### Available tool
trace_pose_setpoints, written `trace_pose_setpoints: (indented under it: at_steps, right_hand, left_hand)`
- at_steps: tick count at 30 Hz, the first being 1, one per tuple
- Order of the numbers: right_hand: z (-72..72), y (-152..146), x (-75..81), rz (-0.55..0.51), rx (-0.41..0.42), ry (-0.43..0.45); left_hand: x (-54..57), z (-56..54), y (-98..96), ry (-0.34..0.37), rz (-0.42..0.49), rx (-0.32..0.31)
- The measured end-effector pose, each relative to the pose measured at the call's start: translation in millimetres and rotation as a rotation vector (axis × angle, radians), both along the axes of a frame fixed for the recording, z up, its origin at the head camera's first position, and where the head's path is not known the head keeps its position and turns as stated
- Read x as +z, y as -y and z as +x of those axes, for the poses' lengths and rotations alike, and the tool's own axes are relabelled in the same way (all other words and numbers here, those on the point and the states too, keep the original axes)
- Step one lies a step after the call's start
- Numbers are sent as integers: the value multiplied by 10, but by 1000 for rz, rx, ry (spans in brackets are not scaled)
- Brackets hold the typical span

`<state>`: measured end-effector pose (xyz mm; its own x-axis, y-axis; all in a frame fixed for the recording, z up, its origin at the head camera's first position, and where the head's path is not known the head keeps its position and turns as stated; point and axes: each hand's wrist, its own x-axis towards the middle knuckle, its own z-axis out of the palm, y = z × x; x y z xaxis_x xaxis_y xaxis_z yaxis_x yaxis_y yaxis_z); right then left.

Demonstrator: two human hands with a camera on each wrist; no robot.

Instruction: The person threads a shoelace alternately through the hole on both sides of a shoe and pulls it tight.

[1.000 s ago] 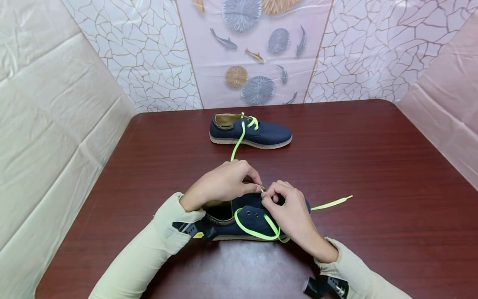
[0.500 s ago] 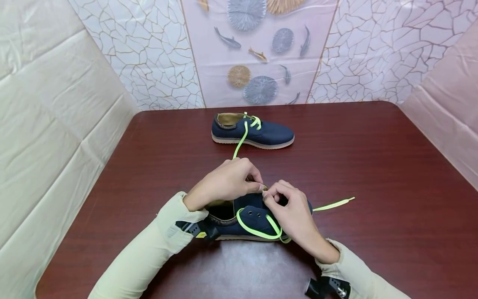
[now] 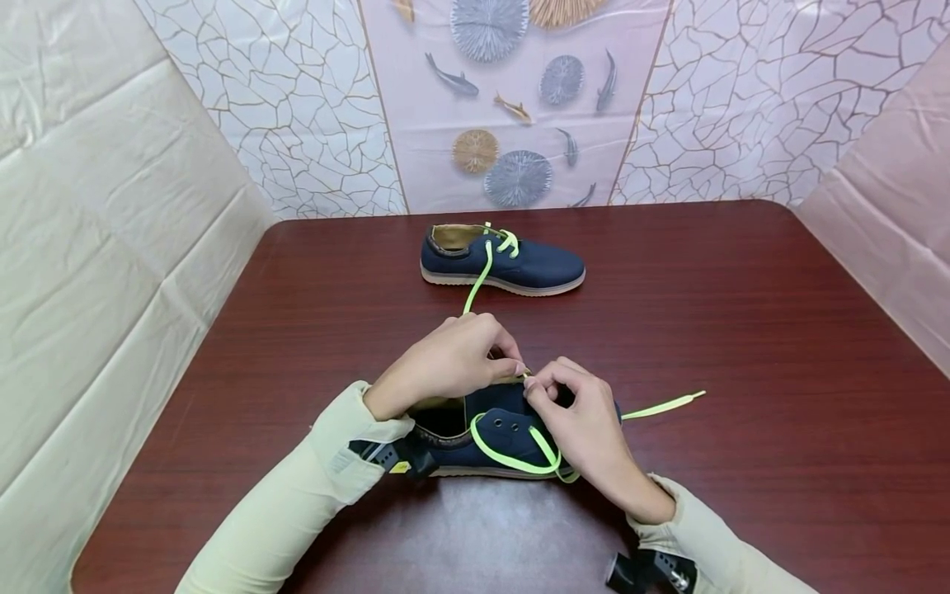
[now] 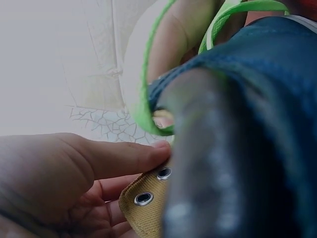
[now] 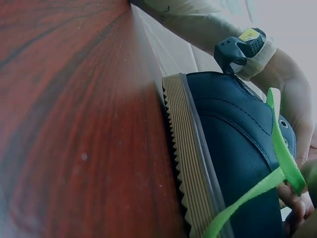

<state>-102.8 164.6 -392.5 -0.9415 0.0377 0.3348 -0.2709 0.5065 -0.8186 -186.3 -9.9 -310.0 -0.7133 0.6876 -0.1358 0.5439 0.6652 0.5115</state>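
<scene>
Against and below the fingers [image 3: 552,374] sits the nearer shoe [image 3: 508,446].

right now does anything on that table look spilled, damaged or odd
Nothing looks spilled or damaged. The near shoe looks half-laced: its lace loops loosely over the side and two holes sit empty.
</scene>
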Motion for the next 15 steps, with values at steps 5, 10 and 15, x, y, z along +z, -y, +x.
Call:
trace_pose_setpoints:
  at_steps: [5, 10, 15]
  right_hand:
    - [6, 0, -3, 6, -1, 12]
    - [-2, -4, -15, 5, 31, 8]
    - [-10, -1, -21, 1, 38, -2]
  left_hand:
    - [4, 3, -3, -18, -1, -38]
    - [11, 15, -2, -35, -7, -53]
    - [20, 26, 2, -32, -8, -41]
